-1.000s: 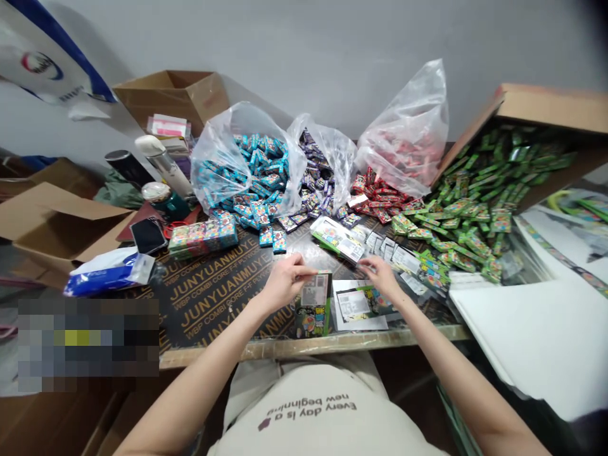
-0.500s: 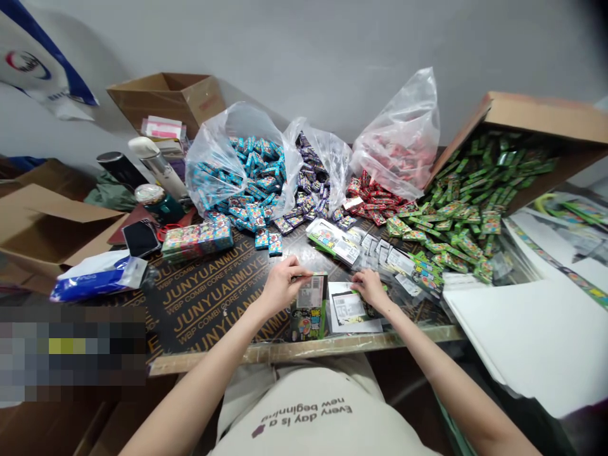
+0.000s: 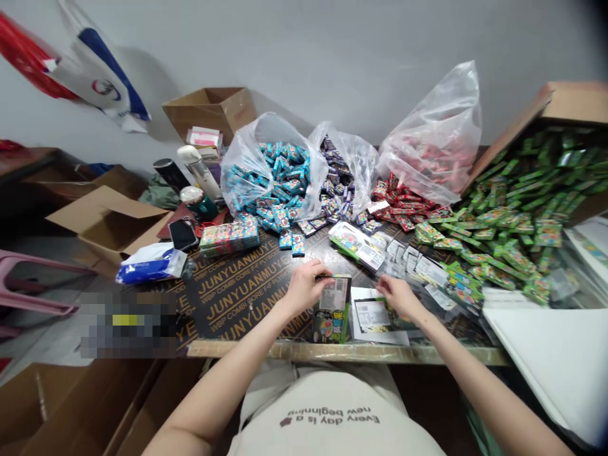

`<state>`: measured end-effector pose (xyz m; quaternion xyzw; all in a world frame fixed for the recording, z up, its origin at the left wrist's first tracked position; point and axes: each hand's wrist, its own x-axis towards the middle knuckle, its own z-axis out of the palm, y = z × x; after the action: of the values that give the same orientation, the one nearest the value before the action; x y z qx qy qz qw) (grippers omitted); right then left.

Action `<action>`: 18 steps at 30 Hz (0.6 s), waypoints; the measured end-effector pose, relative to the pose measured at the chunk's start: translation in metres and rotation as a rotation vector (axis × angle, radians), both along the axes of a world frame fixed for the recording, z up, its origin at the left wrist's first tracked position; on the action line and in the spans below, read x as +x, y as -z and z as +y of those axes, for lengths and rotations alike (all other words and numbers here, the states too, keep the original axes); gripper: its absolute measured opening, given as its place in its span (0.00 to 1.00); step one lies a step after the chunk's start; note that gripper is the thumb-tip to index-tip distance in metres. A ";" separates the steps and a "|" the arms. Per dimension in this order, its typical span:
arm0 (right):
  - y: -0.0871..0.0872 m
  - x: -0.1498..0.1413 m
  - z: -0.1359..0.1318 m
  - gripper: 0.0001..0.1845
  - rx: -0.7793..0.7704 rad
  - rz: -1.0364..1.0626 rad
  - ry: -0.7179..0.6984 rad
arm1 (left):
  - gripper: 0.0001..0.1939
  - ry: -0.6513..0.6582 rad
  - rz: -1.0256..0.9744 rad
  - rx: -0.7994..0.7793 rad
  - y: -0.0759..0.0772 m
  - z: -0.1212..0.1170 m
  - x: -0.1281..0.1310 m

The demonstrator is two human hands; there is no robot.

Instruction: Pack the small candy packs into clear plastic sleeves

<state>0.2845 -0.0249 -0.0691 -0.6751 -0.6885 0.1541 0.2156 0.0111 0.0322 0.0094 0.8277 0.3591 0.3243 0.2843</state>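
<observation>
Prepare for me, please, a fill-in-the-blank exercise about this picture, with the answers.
The small packets in the leftmost clear bag are ____.
The tilted cardboard box at the far right spills ____ pieces.
The dark package is held by the ____ hand.
The shirt reads: "Every day is a new ____."
Missing words: blue; green; left; beginning.

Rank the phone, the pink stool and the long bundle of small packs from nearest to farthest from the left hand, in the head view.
From the left hand:
1. Bundle, to its left
2. Phone, left of the bundle
3. Pink stool, far left, at the picture's edge
</observation>
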 end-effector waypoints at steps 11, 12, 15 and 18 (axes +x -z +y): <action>-0.114 -0.100 0.053 0.15 -0.312 0.611 -0.410 | 0.03 -0.010 -0.023 0.001 -0.004 -0.001 0.000; -0.113 -0.102 0.055 0.16 -0.332 0.586 -0.428 | 0.04 -0.009 -0.023 -0.002 -0.005 -0.001 0.000; -0.107 -0.101 0.061 0.17 -0.344 0.546 -0.457 | 0.03 -0.031 -0.032 -0.012 -0.006 -0.002 0.001; -0.103 -0.099 0.064 0.16 -0.336 0.542 -0.469 | 0.04 -0.100 -0.047 -0.009 -0.002 -0.001 0.005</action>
<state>0.1859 0.0395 0.0340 -0.4601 -0.7075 0.4824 0.2348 0.0156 0.0307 0.0109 0.7996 0.3946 0.3557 0.2800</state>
